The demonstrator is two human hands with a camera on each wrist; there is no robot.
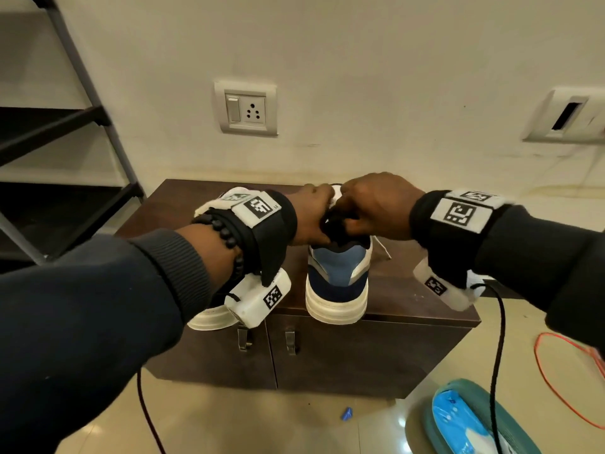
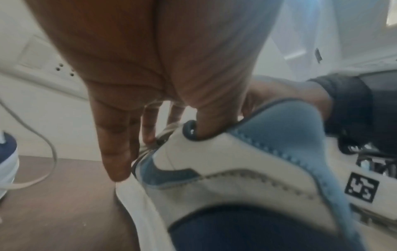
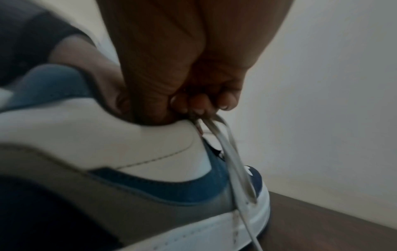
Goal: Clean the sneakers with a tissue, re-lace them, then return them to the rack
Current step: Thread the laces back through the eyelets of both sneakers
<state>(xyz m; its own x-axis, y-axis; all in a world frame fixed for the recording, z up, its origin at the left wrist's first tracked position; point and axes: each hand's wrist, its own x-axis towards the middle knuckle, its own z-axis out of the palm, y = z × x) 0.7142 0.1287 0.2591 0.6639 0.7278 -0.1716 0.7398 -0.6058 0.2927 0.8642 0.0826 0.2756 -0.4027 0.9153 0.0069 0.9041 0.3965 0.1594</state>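
Note:
A white, blue and navy sneaker (image 1: 337, 280) stands heel towards me on a dark brown cabinet (image 1: 409, 290). Both hands meet over its opening. My left hand (image 1: 314, 211) holds the collar, thumb inside and fingers (image 2: 114, 144) lying down the outer side of the sneaker (image 2: 214, 161). My right hand (image 1: 370, 208) pinches a white lace (image 3: 233, 163) in curled fingers (image 3: 225, 100) at the top eyelets of the sneaker (image 3: 107, 135). One lace end (image 1: 382, 246) trails to the right. The second sneaker (image 1: 209, 317) sits to the left, mostly hidden under my left wrist.
A dark metal shoe rack (image 1: 65, 126) stands at the left against the wall. A wall socket (image 1: 245, 108) is behind the cabinet. On the floor lie a teal and blue pack (image 1: 465, 424), an orange cable (image 1: 556, 388) and a small blue scrap (image 1: 347, 414).

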